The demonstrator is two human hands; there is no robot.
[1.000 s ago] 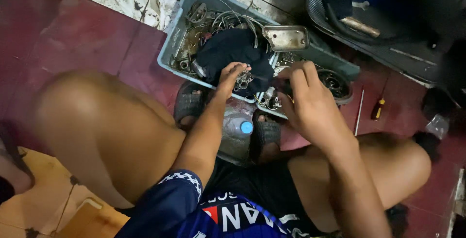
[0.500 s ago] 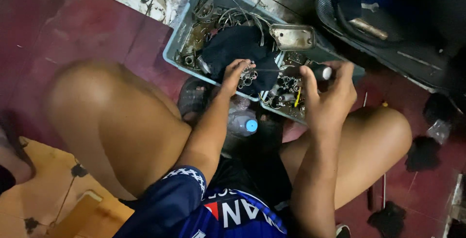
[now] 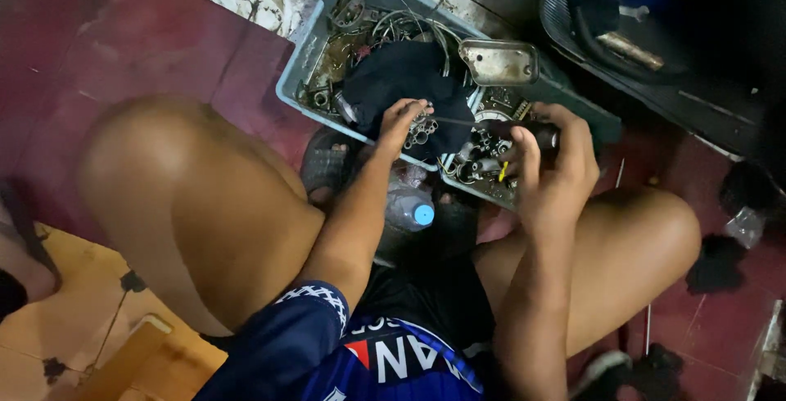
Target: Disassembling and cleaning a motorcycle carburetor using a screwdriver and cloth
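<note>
Sorting small metal parts in a blue tray [image 3: 304, 65] on the floor.
The left hand [image 3: 399, 121] is pinching into parts beside a dark cloth [image 3: 401, 82]; the right hand [image 3: 555, 168] is closing around a dark cylindrical part [image 3: 536, 133] above the tray, best kept steady there.

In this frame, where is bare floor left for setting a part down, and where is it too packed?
Bare dark-red floor lies left of the blue-grey tray, above the left knee. The tray is crammed with metal parts and a dark cloth; the left hand rests on it. The right hand holds a dark part. A bottle fills the gap between the feet.
</note>
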